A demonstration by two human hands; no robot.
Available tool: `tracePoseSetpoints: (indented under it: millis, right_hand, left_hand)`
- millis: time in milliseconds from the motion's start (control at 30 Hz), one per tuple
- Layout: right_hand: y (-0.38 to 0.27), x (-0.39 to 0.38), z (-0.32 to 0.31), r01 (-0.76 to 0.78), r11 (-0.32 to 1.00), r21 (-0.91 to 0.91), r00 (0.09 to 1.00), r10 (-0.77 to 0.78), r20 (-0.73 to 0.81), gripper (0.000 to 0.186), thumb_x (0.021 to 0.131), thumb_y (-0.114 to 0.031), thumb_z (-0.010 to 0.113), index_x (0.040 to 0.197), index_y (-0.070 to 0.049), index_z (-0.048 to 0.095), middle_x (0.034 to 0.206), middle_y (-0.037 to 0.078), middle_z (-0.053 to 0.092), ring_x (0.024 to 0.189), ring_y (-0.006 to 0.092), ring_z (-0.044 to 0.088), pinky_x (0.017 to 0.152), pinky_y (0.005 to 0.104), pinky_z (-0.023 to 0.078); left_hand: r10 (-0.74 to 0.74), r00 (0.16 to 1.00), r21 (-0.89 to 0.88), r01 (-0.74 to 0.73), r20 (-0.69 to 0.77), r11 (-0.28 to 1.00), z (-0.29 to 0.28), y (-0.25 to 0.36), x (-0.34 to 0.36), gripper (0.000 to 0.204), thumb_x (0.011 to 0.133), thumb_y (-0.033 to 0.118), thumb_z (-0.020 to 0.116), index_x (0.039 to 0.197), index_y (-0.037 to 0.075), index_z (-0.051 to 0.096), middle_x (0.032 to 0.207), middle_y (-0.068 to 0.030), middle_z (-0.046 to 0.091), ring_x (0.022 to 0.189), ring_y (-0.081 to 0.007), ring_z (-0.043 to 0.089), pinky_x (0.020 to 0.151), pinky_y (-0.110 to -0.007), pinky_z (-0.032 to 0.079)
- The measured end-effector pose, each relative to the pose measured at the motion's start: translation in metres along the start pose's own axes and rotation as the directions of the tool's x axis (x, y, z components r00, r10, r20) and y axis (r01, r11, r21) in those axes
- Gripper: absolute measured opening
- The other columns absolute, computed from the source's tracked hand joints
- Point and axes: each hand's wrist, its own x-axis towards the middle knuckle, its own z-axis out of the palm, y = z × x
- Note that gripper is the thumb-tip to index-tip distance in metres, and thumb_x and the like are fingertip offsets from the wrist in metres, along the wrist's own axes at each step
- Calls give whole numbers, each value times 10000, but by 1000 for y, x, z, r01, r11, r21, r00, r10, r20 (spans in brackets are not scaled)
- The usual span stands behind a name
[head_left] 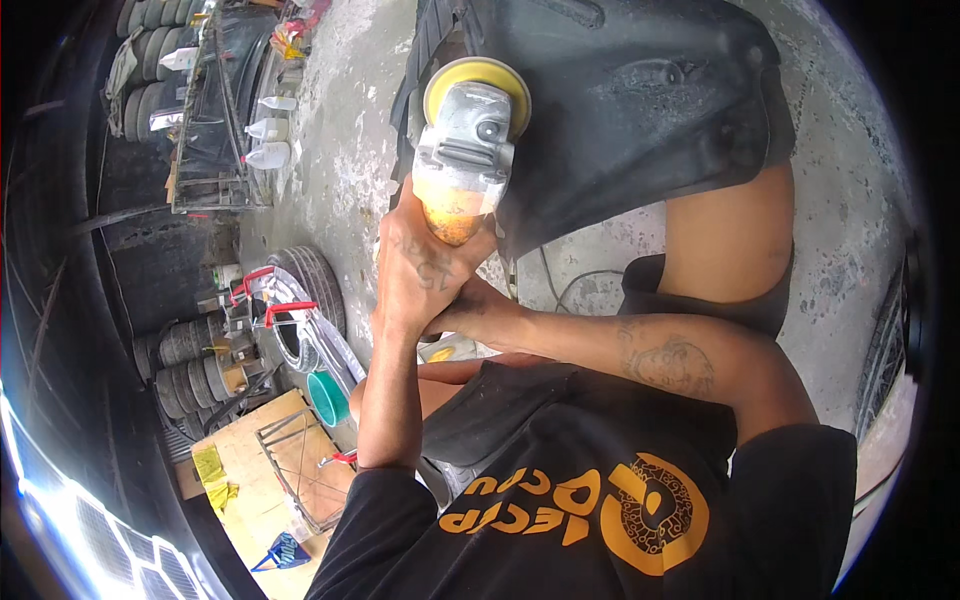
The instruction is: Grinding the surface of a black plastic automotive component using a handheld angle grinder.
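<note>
As I look down thru the head cam from my end, I count 2 bare hands at 1 orange-and-grey power sander (465, 170). It's upper ctr of my view, head end pointing away from the wearer, w/ 1 round yellow disc (515, 85) overlapping the L edge of 1 big black panel (640, 110); can't tell from this angle if the disc touches it.

Left hand (428, 262): fingers wrapped round the sander's orange body, back of hand up. Right hand (482, 312): just below/behind the left, approx at the tool's rear end; its fingers are mostly hidden, so I can't tell if they're clenched or loose.

1 bare knee (735, 230) shows just below the panel, R side. 1 thin cable (565, 290) on the grey floor (350, 100) btwn knee & hands.

Off L: 3 white jugs (267, 130) in a row, 1 loose tyre (325, 280), 1 green tub (325, 398) near the left forearm. Lower L: 1 tan board (250, 450) w/ 1 yellow cloth (213, 475) & 1 blue item (285, 552). More tyres (185, 365) stacked behind; too dark for an exact count.
</note>
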Motion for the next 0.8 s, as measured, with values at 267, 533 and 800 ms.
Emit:
tracePoseSetpoints:
  millis: [267, 533, 800]
  right_hand:
    - [0, 0, -1, 0, 1000, -22, 1000, 0, 6, 407, 757, -9, 853, 1122, 57, 687, 1007, 99, 747, 937, 177, 726, 840, 310, 594]
    - [0, -1, 2, 19, 1000, -20, 999, -19, -29, 390, 754, -4, 851, 1106, 56, 695, 982, 100, 748, 900, 177, 728, 826, 304, 591]
    - [2, -2, 0, 16, 1000, 0, 1000, -16, -13, 388, 762, -15, 843, 1111, 51, 686, 979, 92, 744, 910, 171, 723, 817, 301, 586]
  left_hand:
    - [65, 997, -6, -66, -50, 998, 3, -3, 0, 383, 763, 102, 819, 1071, -65, 665, 902, -157, 755, 791, -204, 717, 748, -354, 565]
    - [71, 997, 2, -71, -40, 997, 2, -2, 0, 388, 766, 101, 819, 1079, -66, 661, 911, -155, 756, 794, -207, 720, 748, -356, 567]
    - [58, 998, -5, -58, -40, 998, 3, -6, -1, 380, 767, 98, 822, 1071, -69, 666, 897, -154, 754, 788, -189, 713, 741, -351, 567]
